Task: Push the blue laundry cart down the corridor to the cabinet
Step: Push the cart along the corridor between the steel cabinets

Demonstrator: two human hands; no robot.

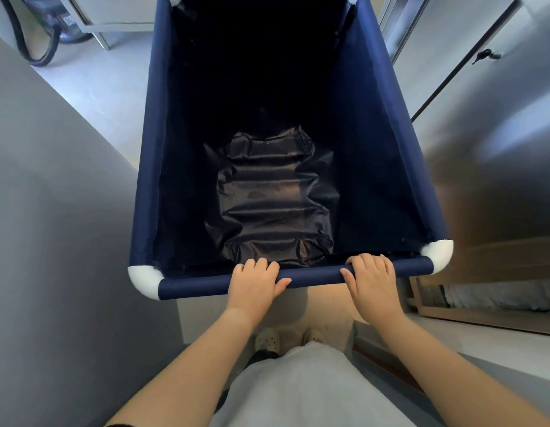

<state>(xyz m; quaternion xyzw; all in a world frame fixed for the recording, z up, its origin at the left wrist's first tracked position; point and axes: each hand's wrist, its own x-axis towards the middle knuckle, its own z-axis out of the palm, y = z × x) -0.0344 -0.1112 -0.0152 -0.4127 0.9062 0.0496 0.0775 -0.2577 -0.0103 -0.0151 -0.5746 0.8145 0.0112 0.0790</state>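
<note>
The blue laundry cart [384, 149] fills the middle of the view, a deep navy fabric bin with white corner joints. A crumpled black liner [267, 201] lies on its bottom; nothing else shows inside. My left hand [255, 285] is wrapped over the near top rail [313, 277], left of centre. My right hand [372, 278] grips the same rail toward the right corner. A steel cabinet [483, 143] with a door handle [485, 55] stands close along the cart's right side.
A grey wall [52, 211] runs along the left, close to the cart. Far left ahead, a black hose [36, 53] hangs beside a metal unit on legs [113, 23]. Pale floor [107, 87] shows between them. My feet [286, 337] are just behind the cart.
</note>
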